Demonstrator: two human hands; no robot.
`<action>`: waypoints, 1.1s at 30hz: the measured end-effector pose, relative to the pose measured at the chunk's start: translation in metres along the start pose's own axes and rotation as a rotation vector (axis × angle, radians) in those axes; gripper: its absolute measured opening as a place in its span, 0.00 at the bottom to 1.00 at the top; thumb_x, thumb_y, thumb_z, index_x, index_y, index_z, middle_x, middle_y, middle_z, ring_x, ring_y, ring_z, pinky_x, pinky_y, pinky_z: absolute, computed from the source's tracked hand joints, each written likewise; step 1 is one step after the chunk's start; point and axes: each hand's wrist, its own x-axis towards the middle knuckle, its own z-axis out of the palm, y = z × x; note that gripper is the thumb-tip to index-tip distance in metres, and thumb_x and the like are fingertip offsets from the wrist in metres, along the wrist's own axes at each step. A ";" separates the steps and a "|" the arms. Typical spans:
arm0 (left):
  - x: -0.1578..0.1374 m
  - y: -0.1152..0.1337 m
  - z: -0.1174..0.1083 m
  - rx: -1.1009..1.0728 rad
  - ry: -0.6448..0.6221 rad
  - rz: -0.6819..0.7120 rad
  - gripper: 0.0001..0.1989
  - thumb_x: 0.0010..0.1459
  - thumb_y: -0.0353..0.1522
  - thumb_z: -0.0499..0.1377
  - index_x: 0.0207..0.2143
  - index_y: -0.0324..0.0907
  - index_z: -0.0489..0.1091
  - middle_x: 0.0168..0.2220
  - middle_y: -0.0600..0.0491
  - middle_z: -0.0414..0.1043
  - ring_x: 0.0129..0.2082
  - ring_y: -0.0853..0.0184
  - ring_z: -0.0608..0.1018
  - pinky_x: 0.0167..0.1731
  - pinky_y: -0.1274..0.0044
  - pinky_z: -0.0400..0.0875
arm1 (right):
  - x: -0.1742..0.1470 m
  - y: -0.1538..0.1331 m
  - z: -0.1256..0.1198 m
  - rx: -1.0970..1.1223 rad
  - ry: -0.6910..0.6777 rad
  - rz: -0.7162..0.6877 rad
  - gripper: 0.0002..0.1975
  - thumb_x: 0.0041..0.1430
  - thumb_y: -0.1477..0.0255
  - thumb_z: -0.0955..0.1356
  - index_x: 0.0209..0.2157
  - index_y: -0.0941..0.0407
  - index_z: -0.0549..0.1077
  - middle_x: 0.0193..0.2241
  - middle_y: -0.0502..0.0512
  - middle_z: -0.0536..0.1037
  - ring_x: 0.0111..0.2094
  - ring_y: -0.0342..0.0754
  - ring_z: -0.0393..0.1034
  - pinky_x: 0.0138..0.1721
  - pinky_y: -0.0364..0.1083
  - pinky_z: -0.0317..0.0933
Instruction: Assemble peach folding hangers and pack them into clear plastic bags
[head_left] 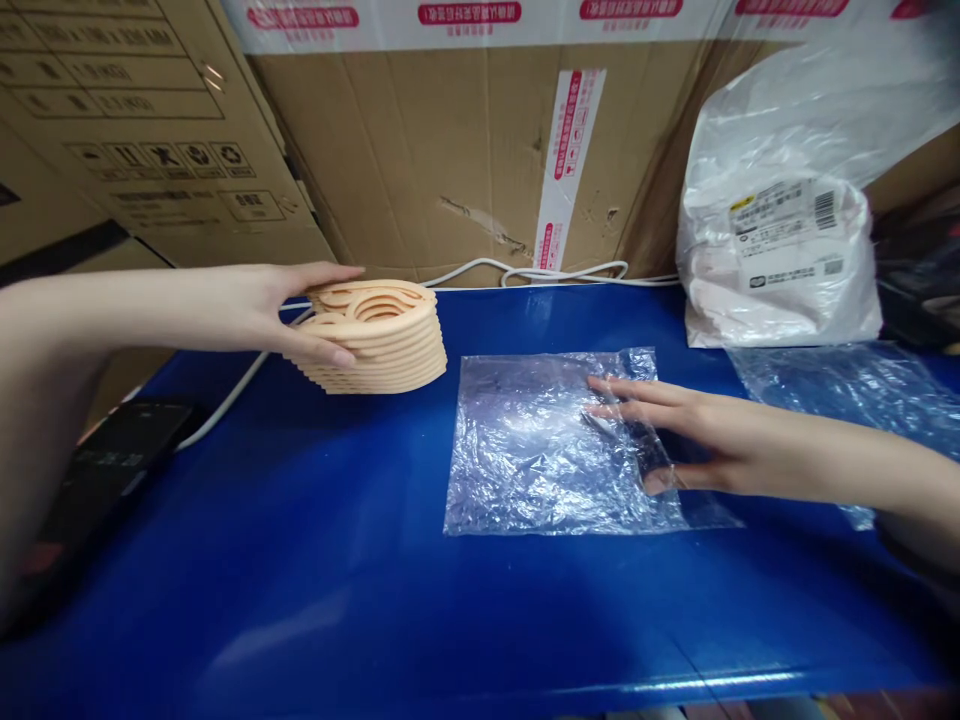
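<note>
One stack of peach-coloured cut-out pieces (pixel 390 345) is clamped between thumb and fingers of your left hand (pixel 262 305), over the blue table (pixel 322 560). Your right hand (pixel 705 435), its fingers apart, touches the flat clear plastic bag (pixel 525 450), near the white parcel bag (pixel 780 260).

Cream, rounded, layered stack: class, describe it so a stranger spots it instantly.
Brown cardboard boxes stand behind the glossy blue tabletop. Toward the tabletop's back, left of centre, the person's left grip holds the cream, rounded, layered stack. Unlike the flat, clear plastic bag beside it, this is thick and ridged.
</note>
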 end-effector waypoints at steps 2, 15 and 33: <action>0.003 -0.004 0.001 0.037 0.011 0.069 0.57 0.37 0.69 0.50 0.60 0.39 0.63 0.51 0.50 0.74 0.47 0.58 0.77 0.50 0.57 0.68 | 0.001 -0.003 -0.001 0.023 -0.004 0.010 0.34 0.63 0.57 0.66 0.67 0.45 0.54 0.70 0.53 0.45 0.68 0.58 0.44 0.64 0.60 0.49; -0.011 0.012 -0.010 0.036 0.072 0.110 0.46 0.47 0.60 0.48 0.58 0.36 0.61 0.48 0.51 0.73 0.44 0.63 0.76 0.46 0.58 0.68 | -0.002 -0.006 -0.016 -0.014 0.182 -0.024 0.17 0.68 0.62 0.61 0.46 0.57 0.75 0.50 0.61 0.75 0.49 0.52 0.71 0.49 0.50 0.65; -0.044 0.126 0.090 -0.242 0.247 0.546 0.41 0.51 0.52 0.65 0.58 0.37 0.57 0.52 0.43 0.67 0.48 0.57 0.72 0.46 0.67 0.70 | 0.029 -0.055 0.012 1.135 0.370 0.139 0.19 0.58 0.65 0.71 0.49 0.53 0.64 0.30 0.49 0.75 0.22 0.38 0.67 0.17 0.36 0.60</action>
